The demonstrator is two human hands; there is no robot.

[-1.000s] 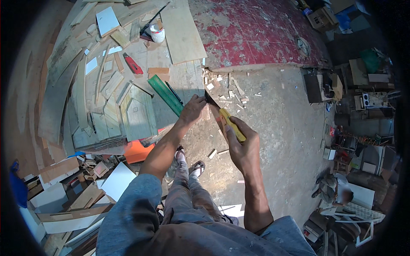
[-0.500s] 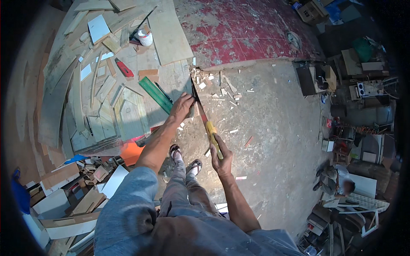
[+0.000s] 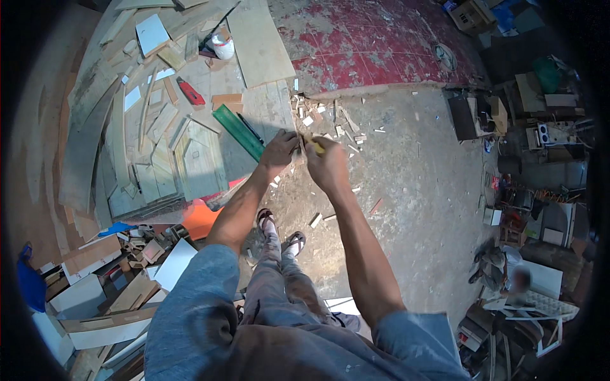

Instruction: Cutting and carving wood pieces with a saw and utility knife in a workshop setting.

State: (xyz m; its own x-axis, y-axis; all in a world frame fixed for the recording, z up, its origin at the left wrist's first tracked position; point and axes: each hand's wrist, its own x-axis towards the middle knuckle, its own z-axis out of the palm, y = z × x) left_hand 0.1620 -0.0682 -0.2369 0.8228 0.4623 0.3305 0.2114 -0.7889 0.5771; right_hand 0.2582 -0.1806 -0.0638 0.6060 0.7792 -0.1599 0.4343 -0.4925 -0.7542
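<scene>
Landmark: wooden workbench point(image 3: 270, 106); all places are referenced to it.
Right hand point(image 3: 328, 166): held just off the workbench's right edge; fingers wrapped around the yellow-handled saw point(image 3: 318, 148).
Saw: held at the workbench's right edge, close beside the left hand; only some of the yellow handle is exposed, blade mostly hidden by the hands. Blade contact cannot be told.
Left hand point(image 3: 281, 150): placed at the workbench's right edge, fingers curled down; whether anything is clamped under them cannot be told.
Green strip point(image 3: 238, 132): laid flat on the workbench, near the left hand, its lower end by the wrist.
Dark slim tool point(image 3: 250, 127): laid on the workbench, alongside the strip's right side.
Red cutter point(image 3: 190, 93): left on the workbench, well apart from both hands.
White tub point(image 3: 222, 47): stood at the workbench's far part, beside a broad pale board point(image 3: 260, 47) laid flat.
Wood strips point(image 3: 166, 120): scattered over the workbench's left half.
Offcuts point(image 3: 308, 120): strewn on the concrete floor point(image 3: 406, 178), just right of the workbench.
Orange object point(image 3: 202, 219): seen at the workbench's near edge, partly covered by the left forearm.
</scene>
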